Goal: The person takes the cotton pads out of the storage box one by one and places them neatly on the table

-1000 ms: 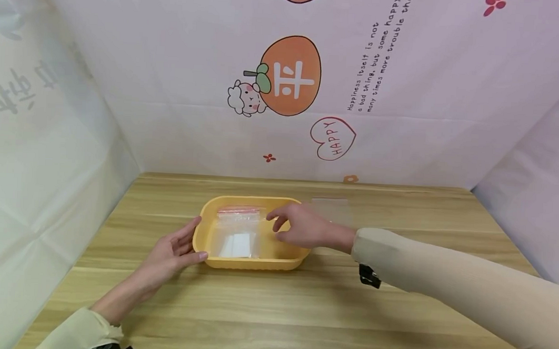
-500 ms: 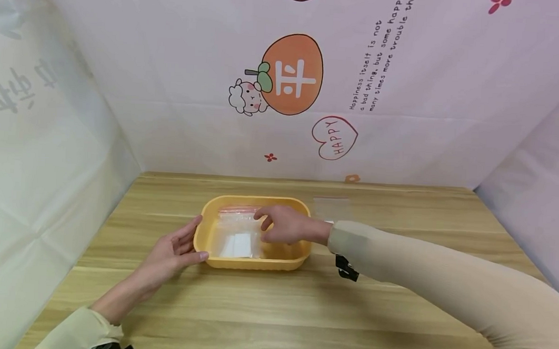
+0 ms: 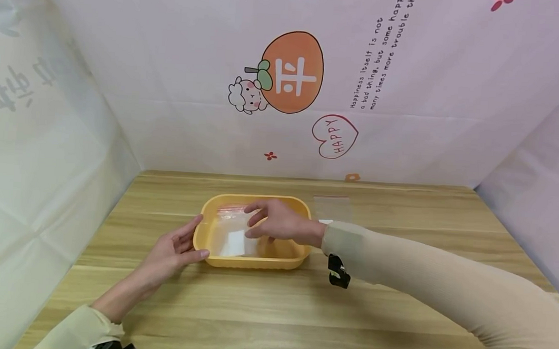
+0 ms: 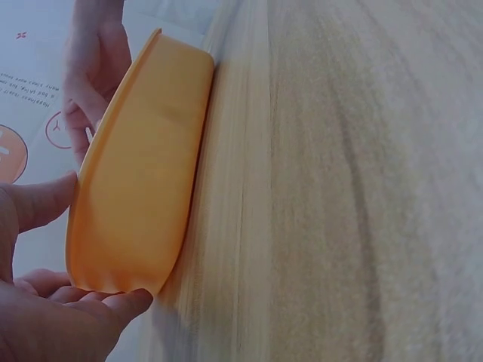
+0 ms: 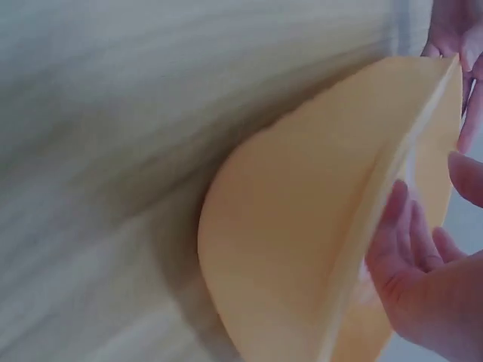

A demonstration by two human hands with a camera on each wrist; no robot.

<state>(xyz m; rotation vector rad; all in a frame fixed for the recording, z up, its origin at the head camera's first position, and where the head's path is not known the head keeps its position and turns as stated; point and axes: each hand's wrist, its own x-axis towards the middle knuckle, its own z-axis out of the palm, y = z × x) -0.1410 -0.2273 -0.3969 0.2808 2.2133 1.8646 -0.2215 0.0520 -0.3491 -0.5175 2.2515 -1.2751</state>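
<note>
A yellow plastic basin (image 3: 256, 264) stands on the wooden table. Clear zip bags with red seal lines (image 3: 230, 209) lie inside it; a white rectangular piece (image 3: 236, 243) shows through, but how many bags overlap is unclear. My left hand (image 3: 168, 255) holds the basin's left end, thumb at the front rim and fingers around the outer side (image 4: 113, 309). Over the basin's right half, my right hand (image 3: 279, 222) reaches in with bent, spread fingers. In the right wrist view its thumb (image 5: 466, 177) stands apart from the fingers, with nothing visibly pinched. Its fingertips partly cover the bags.
Another clear zip bag (image 3: 332, 206) lies flat on the table (image 3: 401, 212) behind the right wrist, with a bit of white showing at its lower edge. A printed white cloth (image 3: 189, 85) hangs behind the table, and more cloth closes both sides.
My right hand has moved left, farther into the basin and over the bags. Less of the white piece shows, and the bag contents look slightly shifted. My left hand stays on the basin.
</note>
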